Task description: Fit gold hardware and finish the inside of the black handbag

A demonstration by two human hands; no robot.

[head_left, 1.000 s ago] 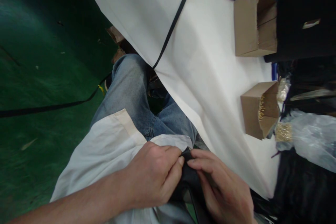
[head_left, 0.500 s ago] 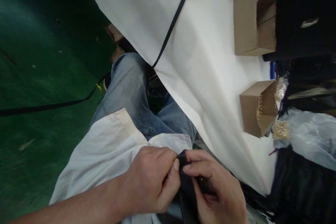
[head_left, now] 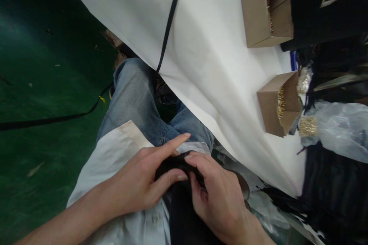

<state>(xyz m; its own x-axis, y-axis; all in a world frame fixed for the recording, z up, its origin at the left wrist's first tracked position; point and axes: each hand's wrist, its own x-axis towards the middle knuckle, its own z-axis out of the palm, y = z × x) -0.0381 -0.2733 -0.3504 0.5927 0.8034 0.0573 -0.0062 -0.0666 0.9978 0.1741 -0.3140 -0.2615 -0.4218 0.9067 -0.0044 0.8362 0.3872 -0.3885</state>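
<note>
Over my lap, a piece of black material (head_left: 184,214), which looks like fabric or soft leather, runs down from between my hands. My left hand (head_left: 152,176) curls around its folded upper end, thumb in front and index finger stretched out along the far side. My right hand (head_left: 220,191) pinches the same end from the right, with thumb and fingertips pressed on it. The two hands are close together. My palms and fingers cover much of the bunched part, so its full shape is hidden.
A white-covered table (head_left: 212,65) slants along my right. On it stand two open cardboard boxes, one farther off (head_left: 255,15) and one nearer (head_left: 270,103), with gold-coloured pieces inside. Beside them lie a clear plastic bag (head_left: 342,126) and black material (head_left: 330,187). A black strap (head_left: 172,15) crosses the table.
My left hand has gone from a tight thumb pinch to a wider grasp with the index finger extended. Both hands have shifted left, and the view has moved slightly.
</note>
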